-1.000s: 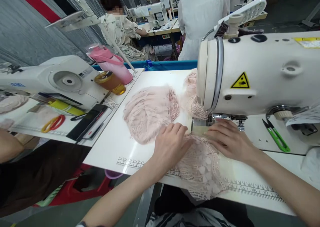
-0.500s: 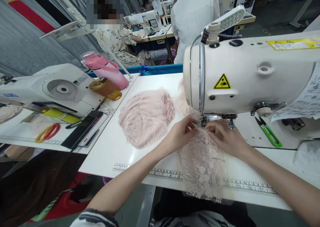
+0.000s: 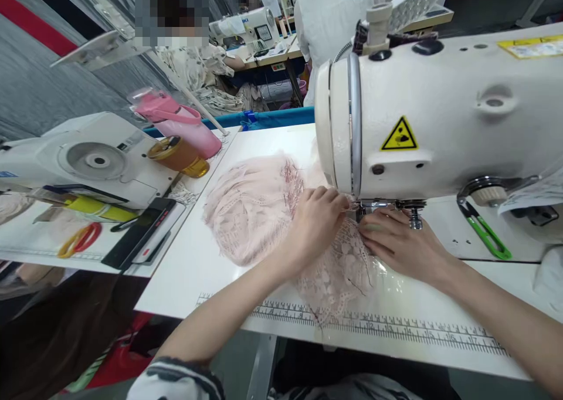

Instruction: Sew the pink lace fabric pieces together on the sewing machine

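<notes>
A pale pink lace piece (image 3: 338,274) lies on the white sewing table (image 3: 211,259), its top edge under the head of the cream sewing machine (image 3: 440,112). My left hand (image 3: 314,227) is closed, pinching the lace just left of the presser foot (image 3: 367,207). My right hand (image 3: 398,244) lies on the lace to the right of the foot, fingers pressing it flat. A heap of the same pink lace (image 3: 250,206) sits to the left of my hands.
Green thread snips (image 3: 486,236) lie right of the needle. A ruler strip (image 3: 387,326) runs along the front edge. A pink bottle (image 3: 176,121), an amber jar (image 3: 178,153), a phone (image 3: 143,233) and another machine (image 3: 88,159) stand left. Other people sit at machines behind.
The lace piece has been pulled up the table toward the presser foot. My left hand went from flat to a pinch and moved up against the foot; my right hand stays beside it.
</notes>
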A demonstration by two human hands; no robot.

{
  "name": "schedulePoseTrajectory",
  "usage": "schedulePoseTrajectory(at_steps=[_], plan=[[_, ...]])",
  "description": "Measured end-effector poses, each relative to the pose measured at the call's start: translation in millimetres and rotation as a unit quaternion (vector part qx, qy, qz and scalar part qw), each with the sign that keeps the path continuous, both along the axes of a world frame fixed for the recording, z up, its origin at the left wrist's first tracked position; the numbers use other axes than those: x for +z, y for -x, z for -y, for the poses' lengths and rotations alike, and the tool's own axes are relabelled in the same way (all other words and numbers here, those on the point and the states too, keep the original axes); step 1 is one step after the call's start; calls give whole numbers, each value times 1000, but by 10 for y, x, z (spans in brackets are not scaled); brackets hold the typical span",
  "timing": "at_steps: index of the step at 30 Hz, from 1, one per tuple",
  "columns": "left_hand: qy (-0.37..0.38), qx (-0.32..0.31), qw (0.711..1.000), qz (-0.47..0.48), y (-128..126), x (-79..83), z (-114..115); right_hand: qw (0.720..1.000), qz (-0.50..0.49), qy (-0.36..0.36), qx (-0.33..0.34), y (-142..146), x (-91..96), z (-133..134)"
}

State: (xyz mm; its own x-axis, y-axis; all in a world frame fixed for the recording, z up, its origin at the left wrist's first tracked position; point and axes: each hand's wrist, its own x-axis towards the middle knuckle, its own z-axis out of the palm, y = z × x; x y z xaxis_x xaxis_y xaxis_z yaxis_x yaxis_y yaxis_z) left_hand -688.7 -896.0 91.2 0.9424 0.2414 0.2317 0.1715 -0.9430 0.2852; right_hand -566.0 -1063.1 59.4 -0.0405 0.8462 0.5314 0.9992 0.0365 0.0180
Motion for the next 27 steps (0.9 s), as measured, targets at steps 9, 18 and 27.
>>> schedulePoseTrajectory(at_steps=[9, 18, 27], plan=[[-139, -132, 980, 58, 305, -318, 267, 995, 97, -8, -38, 27, 131, 17], [-108, -169, 975, 91, 101, -357, 48, 993, 87, 5, -77, -51, -57, 71], [-88, -175, 978, 78, 80, -364, -50, 993, -33, 109, -22, -131, -71, 69]])
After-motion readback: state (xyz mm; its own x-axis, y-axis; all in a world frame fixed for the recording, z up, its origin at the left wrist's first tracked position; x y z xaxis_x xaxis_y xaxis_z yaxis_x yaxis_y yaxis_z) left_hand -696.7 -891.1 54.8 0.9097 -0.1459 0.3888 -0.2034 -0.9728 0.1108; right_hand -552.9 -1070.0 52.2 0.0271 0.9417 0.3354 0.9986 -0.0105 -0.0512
